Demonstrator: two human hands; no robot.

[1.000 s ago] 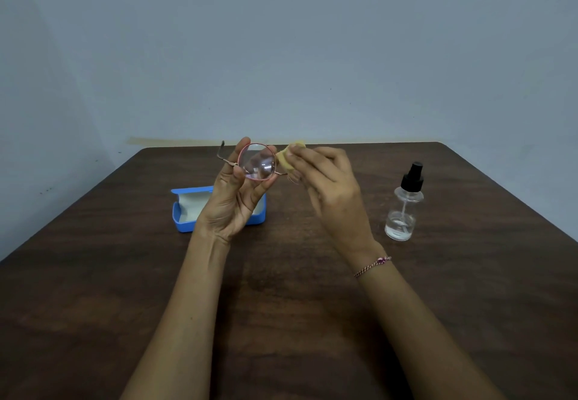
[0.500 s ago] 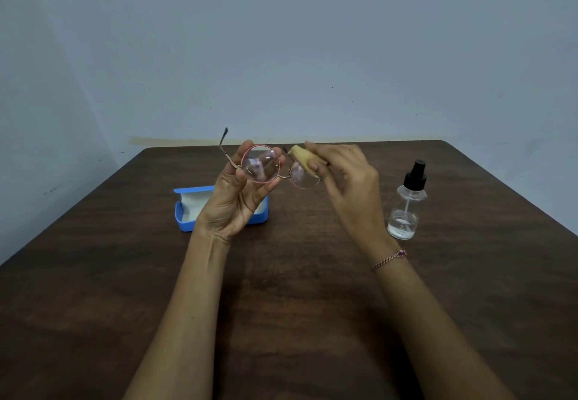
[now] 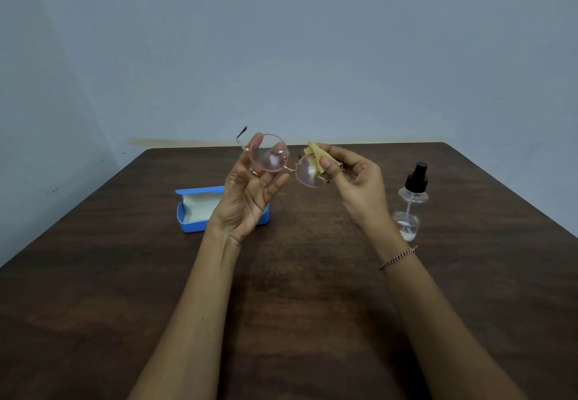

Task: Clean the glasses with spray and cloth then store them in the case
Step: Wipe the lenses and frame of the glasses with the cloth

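Round glasses (image 3: 283, 161) with a thin pinkish frame hang above the table's far half. My left hand (image 3: 247, 194) holds them at the left lens, fingers behind it. My right hand (image 3: 356, 180) pinches a small yellow cloth (image 3: 316, 155) against the right lens, thumb on the cloth. One temple arm sticks up to the upper left. The open blue case (image 3: 194, 226) with a white lining lies on the table behind my left hand, partly hidden by it. A clear spray bottle (image 3: 410, 205) with a black top stands upright to the right of my right hand.
A dark wooden table (image 3: 281, 305) fills the lower view, with its far edge near a plain grey wall (image 3: 312, 55). A thin bracelet (image 3: 398, 257) circles my right wrist.
Both hands have lifted the glasses a little and turned them, so both lenses now show. The cloth has shifted onto the right lens's upper edge.
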